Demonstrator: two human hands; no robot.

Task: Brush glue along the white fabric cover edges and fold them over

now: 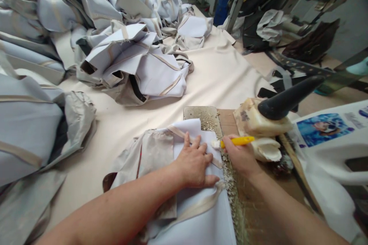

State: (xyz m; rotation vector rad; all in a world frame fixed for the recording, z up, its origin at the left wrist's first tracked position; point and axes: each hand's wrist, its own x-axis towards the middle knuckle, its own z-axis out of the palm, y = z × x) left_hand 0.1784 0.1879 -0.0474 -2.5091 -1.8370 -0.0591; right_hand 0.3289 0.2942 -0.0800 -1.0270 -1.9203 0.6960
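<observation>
My left hand (194,164) lies flat with its fingers spread on a white and grey fabric piece (208,214) trimmed with beige tape. In my right hand (240,157) is a small brush (240,141) with a yellow handle, held between thumb and fingers. Its pale bristles touch or hover just over the right edge of the fabric; I cannot tell which. Beneath that edge lies a board (201,113) crusted with a dried whitish substance. Just beyond my right hand sits a cream-coloured container (250,116) with a black cone (290,97) on it.
Piles of similar sewn fabric pieces (161,69) cover the back and left of the cloth-covered table (224,72). At right lie brown cardboard (258,203) and a white printed plastic bag (324,153). Machinery and dark material stand at the back right. Part of a person shows far back.
</observation>
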